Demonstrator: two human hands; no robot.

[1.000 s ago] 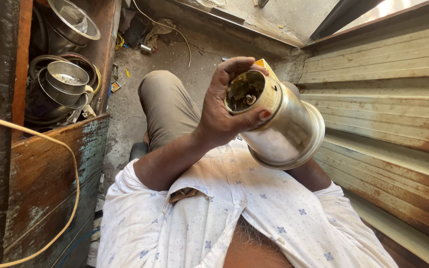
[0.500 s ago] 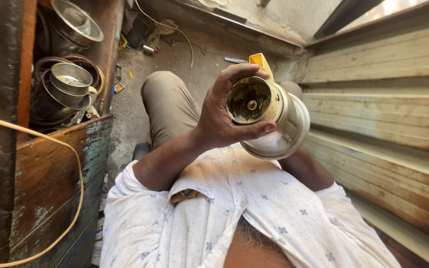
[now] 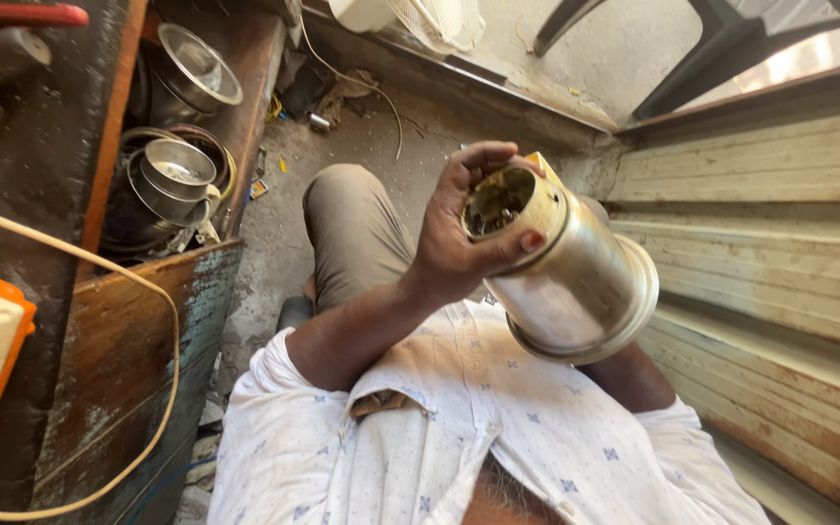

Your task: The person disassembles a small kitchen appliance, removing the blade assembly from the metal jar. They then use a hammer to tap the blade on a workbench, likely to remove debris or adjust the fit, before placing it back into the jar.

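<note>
Gripping steel jar; right hand seemingly hidden.

The left hand grips the narrow end of a steel jar, tilted toward four o'clock. Steel bowls sit at ten o'clock. The right hand seems hidden behind the jar.

White short-sleeved shirt, small blue motifs; brown trousers.

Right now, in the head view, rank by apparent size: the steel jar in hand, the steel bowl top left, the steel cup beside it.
1. Steel jar, though nearest the camera.
2. Steel bowl.
3. Steel cup, nearly the bowl's size; unsure.
</note>
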